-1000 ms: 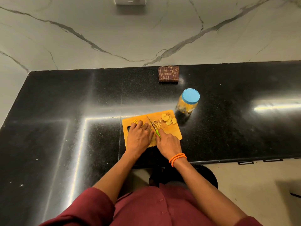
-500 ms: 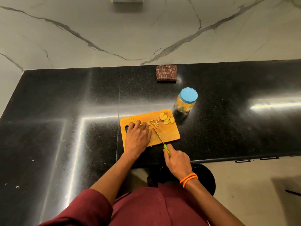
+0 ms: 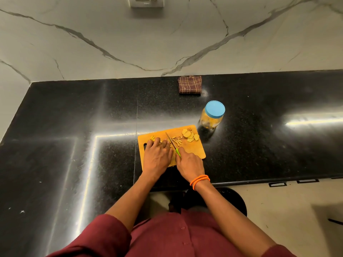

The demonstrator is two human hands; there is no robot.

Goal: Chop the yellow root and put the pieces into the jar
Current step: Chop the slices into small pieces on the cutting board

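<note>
On the orange cutting board (image 3: 193,152), a piece of yellow root is pinned under the curled fingertips of the left hand (image 3: 157,156), though the piece itself is mostly hidden. The green-handled knife (image 3: 172,143) is clenched in the grip of the right hand (image 3: 189,164), its blade laid right beside the left fingertips. Cut sticks (image 3: 177,141) and round slices (image 3: 189,135) are scattered over the board's far right part. The jar (image 3: 212,115), capped with its blue lid, is seen on the black counter (image 3: 74,127) just past the board's corner. A checked cloth (image 3: 189,85) is lying near the wall.
</note>
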